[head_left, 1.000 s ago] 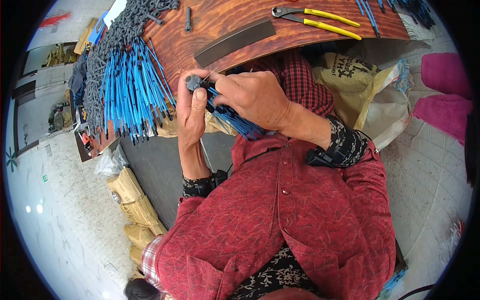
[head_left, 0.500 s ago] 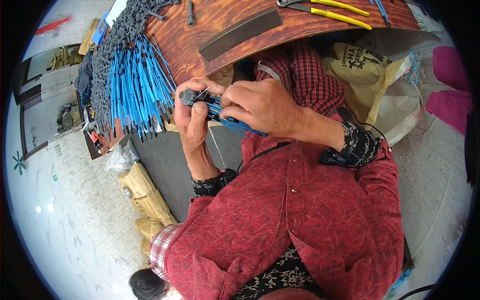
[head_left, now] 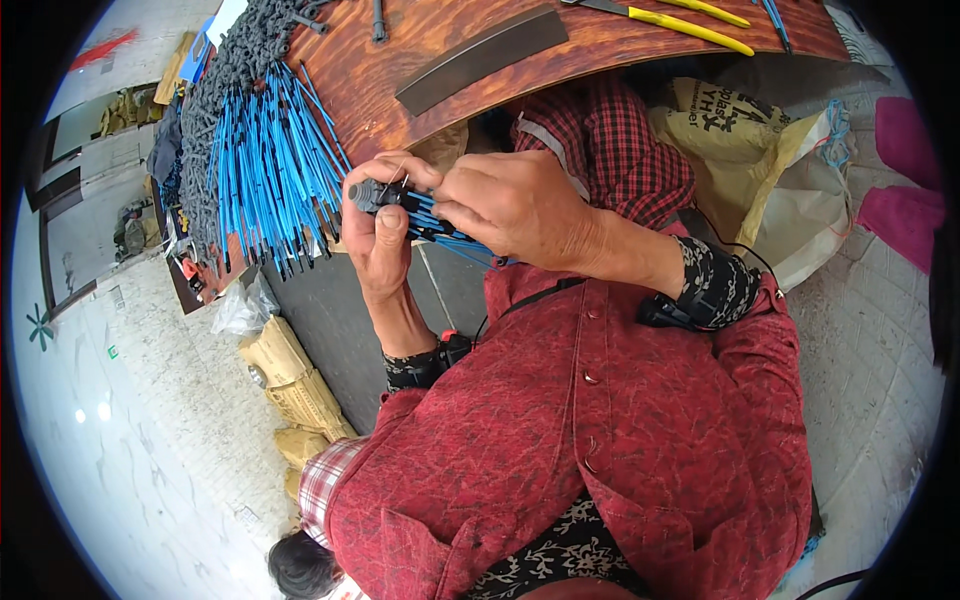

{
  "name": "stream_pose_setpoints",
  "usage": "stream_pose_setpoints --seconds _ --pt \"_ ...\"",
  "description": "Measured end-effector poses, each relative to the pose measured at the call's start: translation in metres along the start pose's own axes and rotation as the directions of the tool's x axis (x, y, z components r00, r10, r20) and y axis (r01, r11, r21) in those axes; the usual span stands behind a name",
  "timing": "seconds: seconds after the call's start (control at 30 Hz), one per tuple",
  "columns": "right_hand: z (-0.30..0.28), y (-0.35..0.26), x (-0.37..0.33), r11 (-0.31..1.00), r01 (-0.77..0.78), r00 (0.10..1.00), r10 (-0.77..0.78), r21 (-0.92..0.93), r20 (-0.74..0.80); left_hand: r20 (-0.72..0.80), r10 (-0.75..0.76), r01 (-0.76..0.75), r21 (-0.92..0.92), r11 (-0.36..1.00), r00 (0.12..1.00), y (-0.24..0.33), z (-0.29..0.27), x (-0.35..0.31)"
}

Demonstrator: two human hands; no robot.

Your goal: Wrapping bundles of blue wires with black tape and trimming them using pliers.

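My left hand is wrapped round a bundle of thin blue rods. Dark grey ribbed ends of the bundle stick out between thumb and fingers. From the right, my right hand reaches over the bundle, its fingers bent and pinched together close to the left fingertips. A thin, light sliver stands up beside the dark band round the bundle; whether the right fingers hold it is hidden. The rods' other ends run under my right hand toward my jacket.
On the wooden table lie a heap of blue rods with dark grey heads, a dark curved bar and a yellow-handled cutting tool. Right of it stands an open sack. Brown packages lie lower left, near another person's head.
My right hand has shifted slightly left and up, over the bundle. The light sliver, slanting before, now stands more upright. My left hand keeps its hold on the bundle.
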State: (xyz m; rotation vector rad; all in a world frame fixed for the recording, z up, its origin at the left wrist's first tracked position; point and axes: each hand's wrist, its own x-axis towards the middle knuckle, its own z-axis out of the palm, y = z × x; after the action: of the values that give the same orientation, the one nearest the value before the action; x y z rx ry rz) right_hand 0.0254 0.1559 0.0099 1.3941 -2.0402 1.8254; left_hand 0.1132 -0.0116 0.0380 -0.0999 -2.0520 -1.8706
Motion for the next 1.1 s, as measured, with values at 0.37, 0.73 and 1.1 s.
stream_pose_setpoints --seconds 0.37,0.73,1.1 --pt "0.0 0.0 0.007 0.978 0.086 0.995 -0.074 -0.189 0.068 -0.023 -0.043 0.041 -0.071 0.997 0.999 -0.004 0.003 -0.003" --pt "-0.007 -0.012 0.007 0.947 0.1 0.985 -0.05 -0.304 0.165 0.011 -0.015 0.015 0.008 1.0 1.0 -0.001 0.005 0.0" --pt "-0.013 -0.023 0.013 0.934 0.018 0.946 0.099 -0.357 0.307 -0.027 0.008 -0.006 0.071 0.997 1.0 0.0 0.013 -0.002"
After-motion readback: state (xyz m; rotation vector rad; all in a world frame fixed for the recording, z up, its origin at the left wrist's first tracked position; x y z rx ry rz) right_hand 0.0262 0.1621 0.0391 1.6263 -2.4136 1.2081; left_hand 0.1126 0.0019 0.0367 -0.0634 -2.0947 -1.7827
